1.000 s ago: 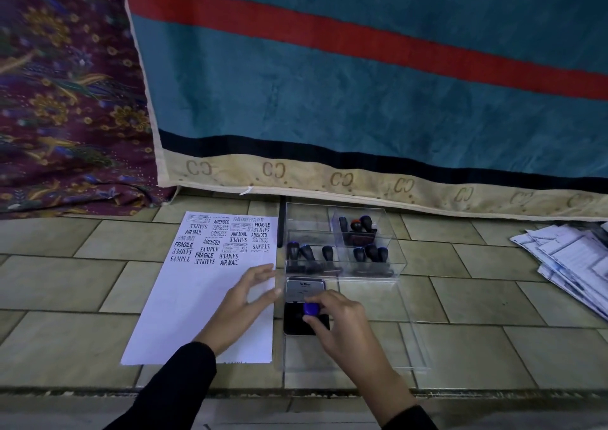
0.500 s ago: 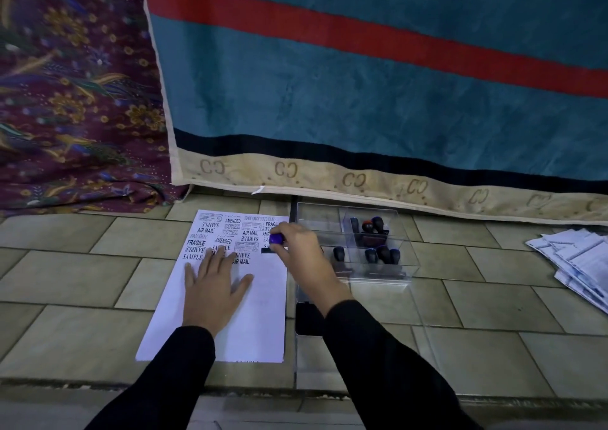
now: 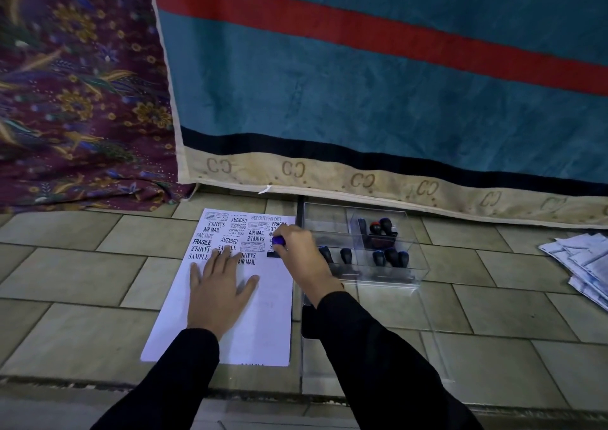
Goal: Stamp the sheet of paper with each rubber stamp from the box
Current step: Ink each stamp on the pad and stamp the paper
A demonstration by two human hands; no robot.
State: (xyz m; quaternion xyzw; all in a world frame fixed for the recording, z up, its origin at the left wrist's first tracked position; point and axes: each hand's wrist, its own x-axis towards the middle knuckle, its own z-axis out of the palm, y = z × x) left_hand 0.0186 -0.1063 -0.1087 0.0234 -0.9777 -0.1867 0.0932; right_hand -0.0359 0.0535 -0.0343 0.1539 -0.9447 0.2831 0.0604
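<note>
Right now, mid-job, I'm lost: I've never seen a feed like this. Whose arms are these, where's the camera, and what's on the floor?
No machine here: a person's two bare hands, filmed by one camera worn on the head, looking forward and down. The left hand lies flat on the sheet of paper, on the tiled floor. The right hand grips a blue-topped stamp, its base on the paper near the right edge, among prints like FRAGILE. Right of the paper stands a clear box holding more stamps. A pile of papers lies far right.
</note>
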